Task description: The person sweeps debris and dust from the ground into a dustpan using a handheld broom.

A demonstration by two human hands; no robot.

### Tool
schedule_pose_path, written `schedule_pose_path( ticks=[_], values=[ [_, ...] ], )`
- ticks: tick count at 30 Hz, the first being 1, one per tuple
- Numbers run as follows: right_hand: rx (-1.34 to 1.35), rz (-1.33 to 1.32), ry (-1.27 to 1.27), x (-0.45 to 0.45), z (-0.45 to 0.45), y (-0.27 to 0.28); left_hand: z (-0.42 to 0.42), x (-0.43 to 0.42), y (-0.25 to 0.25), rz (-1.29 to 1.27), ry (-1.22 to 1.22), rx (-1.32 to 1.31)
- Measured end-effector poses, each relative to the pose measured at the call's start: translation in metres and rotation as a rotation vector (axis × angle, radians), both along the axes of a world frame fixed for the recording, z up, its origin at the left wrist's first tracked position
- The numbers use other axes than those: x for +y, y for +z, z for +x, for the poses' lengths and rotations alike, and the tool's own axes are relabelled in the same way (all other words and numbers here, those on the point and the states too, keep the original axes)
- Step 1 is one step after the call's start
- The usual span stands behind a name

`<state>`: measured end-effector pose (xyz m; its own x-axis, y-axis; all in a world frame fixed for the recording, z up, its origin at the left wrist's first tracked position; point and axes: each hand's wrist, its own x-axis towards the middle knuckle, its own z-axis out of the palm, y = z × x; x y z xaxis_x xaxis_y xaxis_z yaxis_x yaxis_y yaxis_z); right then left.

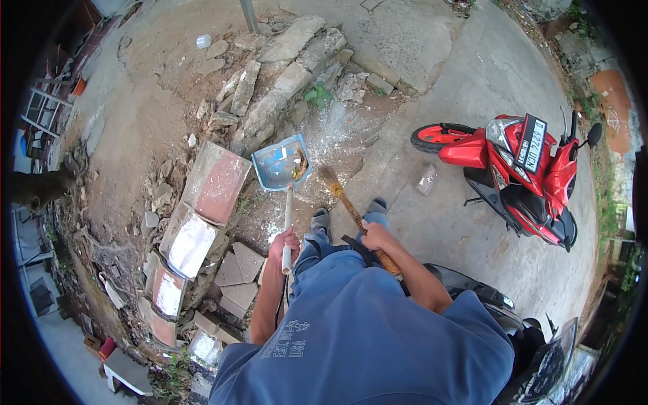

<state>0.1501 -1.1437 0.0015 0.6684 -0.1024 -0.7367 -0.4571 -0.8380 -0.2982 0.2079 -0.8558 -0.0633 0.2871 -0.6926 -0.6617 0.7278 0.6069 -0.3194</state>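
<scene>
Diffuse daylight, faint shadows, fisheye-curved dark edges

From where I'm standing, the dustpan (275, 164) is a light blue one, its floor scuffed and patched with whitish wear. Its mouth faces away from the person, and a long, pale, tube-like handle (288, 214) runs back from its rear edge. I can't tell whether the pan sits flat on the ground. Inside it, bunched along its right side, lies a little debris (301, 166), brown with a touch of yellowish green, too small to name.

Just right of the dustpan, apart from it, is the broom (349, 208): brown bristles nearest the pan, yellowish bands above them, and a mottled yellow-brown stick slanting back and further rightward from the pan.
</scene>
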Motion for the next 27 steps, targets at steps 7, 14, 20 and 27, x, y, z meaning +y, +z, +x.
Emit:
schedule_pose_path(
  ticks=[7, 14, 20, 27],
  values=[
    [0.046, -0.225, 0.04, 0.005, -0.001, -0.033, -0.009, 0.003, -0.001, 0.044, -0.01, 0.0],
    [0.058, -0.027, 0.138, 0.022, 0.039, -0.019, -0.012, 0.007, -0.005, -0.026, 0.0, 0.008],
    [0.072, 0.189, -0.121, -0.018, 0.046, 0.033, -0.017, 0.009, -0.011, -0.064, 0.006, 0.008],
    [0.123, -0.182, 0.294, -0.084, 0.059, 0.062, -0.026, -0.014, -0.023, 0.038, 0.11, 0.009]
  ],
)
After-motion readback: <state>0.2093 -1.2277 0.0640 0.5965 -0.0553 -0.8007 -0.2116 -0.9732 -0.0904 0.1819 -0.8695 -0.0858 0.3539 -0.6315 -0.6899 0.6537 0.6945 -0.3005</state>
